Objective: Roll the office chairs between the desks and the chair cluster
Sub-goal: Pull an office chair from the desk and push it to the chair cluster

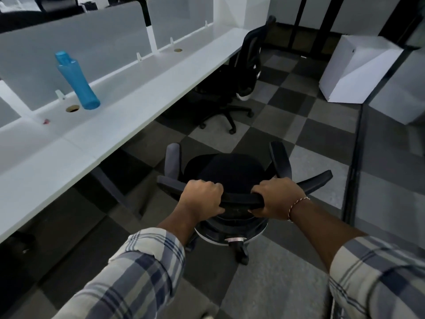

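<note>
The head view looks down on a black chair [230, 171]. It stands on the floor [310, 139], just beside the long front edge of the white counter [115, 125]. Its seat is round and dark. A grey armrest sticks up on each side. One wheel shows under the seat, close to the person.

The top bar of the chair's back is a flat black strip. Both hands are clamped on this bar with their fingers curled over it. The left hand [201, 199] grips the bar to the left and the right hand [279, 199] grips it to the right. The hands are apart, with bare bar between them. The right wrist wears a thin thread. Both sleeves are checked.

A second chair [248, 72] stands by the counter's far end, with its seat partly under the edge. It is well apart from the first one. The floor between them is carpet in dark and light squares.

A tall blue bottle [77, 81] stands on the counter near its back edge, beside a round hole [72, 108]. Grey screens [92, 54] run along that back edge. A white box [358, 67] sits on the floor at the far right.
</note>
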Tool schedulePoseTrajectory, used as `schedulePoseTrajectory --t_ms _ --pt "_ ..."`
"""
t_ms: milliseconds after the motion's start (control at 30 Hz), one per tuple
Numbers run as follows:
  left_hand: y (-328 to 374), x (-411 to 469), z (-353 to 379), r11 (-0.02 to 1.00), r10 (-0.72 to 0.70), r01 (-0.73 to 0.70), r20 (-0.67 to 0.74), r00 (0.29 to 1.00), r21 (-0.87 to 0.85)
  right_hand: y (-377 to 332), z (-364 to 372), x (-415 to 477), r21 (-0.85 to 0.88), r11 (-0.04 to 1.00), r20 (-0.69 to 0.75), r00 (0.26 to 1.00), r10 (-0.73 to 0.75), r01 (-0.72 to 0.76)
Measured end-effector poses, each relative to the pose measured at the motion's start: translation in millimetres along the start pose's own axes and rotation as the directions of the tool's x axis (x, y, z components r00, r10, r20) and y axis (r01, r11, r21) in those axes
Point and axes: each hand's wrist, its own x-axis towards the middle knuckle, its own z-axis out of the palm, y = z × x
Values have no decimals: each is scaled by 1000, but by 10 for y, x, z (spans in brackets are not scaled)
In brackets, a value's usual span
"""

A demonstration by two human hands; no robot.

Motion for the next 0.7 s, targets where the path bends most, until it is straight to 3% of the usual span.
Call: schedulePoseTrajectory --t_ms 700 --pt "-264 2811 -395 984 -177 178 -32 984 28 2278 -329 2180 -20 992 -97 987 -125 123"
